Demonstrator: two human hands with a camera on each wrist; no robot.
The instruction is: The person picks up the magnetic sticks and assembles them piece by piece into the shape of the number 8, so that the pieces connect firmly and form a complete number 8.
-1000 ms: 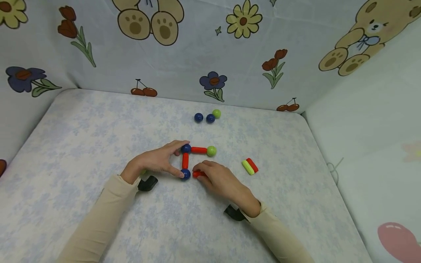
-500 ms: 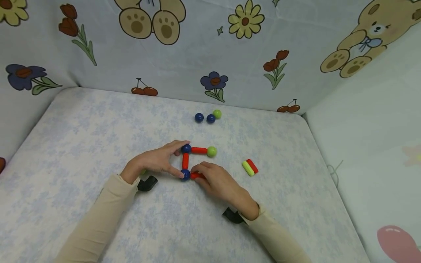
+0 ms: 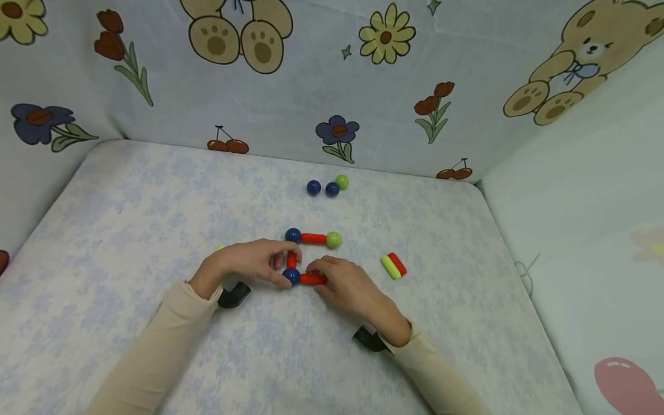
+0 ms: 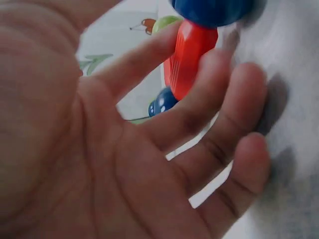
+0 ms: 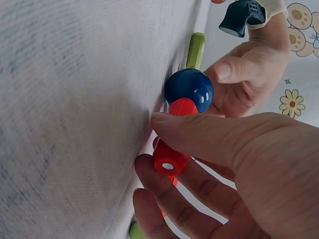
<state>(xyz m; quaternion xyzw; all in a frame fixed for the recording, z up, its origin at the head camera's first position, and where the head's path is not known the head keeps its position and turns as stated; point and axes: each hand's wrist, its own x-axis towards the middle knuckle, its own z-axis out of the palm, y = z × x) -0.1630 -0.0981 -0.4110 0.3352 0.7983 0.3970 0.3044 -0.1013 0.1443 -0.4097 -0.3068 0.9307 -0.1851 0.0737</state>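
In the head view, red magnetic rods and balls form a three-sided frame. A far blue ball (image 3: 293, 235), a red rod and a green ball (image 3: 334, 240) make its far side. My left hand (image 3: 254, 260) curls its fingers round the upright side rod (image 4: 192, 59), with its thumb beside the near blue ball (image 3: 291, 276). My right hand (image 3: 344, 282) pinches another red magnetic rod (image 3: 313, 279) between thumb and fingers, its far end against that ball. The rod's silver end faces the right wrist camera. The left hand partly hides the side rod.
Two loose blue balls (image 3: 313, 187) and a green ball (image 3: 342, 182) lie at the back. To the right, a yellow-green rod (image 3: 391, 267) lies beside a red rod (image 3: 397, 264). Another yellow-green rod (image 5: 196, 50) lies by my left hand. Printed cloth walls surround the table.
The right hand's red rod has moved left and now meets the near blue ball. My left fingers have left the far blue ball and come down onto the side rod.
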